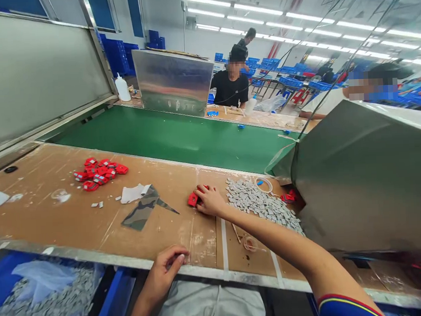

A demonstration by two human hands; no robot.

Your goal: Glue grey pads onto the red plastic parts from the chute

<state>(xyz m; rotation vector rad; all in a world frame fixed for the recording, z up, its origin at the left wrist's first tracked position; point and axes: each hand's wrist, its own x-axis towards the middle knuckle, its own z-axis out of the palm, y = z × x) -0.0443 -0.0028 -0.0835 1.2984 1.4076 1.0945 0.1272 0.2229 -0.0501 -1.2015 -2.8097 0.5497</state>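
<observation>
My right hand (209, 200) reaches over the brown worktop, its fingers curled onto a small red part (192, 199) that shows at the fingertips. At the worktop's front edge rests my left hand (171, 264), fingers bent and thumb apart from them, with nothing visible in it. Several red parts with grey pieces (100, 172) lie in a heap at the left. Many small grey pieces (258, 203) are spread right of my right hand. Between the heap and that hand lie a camouflage-patterned scrap (140, 213) and torn white paper (131, 193).
A green belt (161, 134) runs behind the worktop. At the right stands a large grey metal panel (363, 180), with more red parts (288, 196) beside it. Blue bins (115, 295) sit below the front left edge. Other people are across the belt.
</observation>
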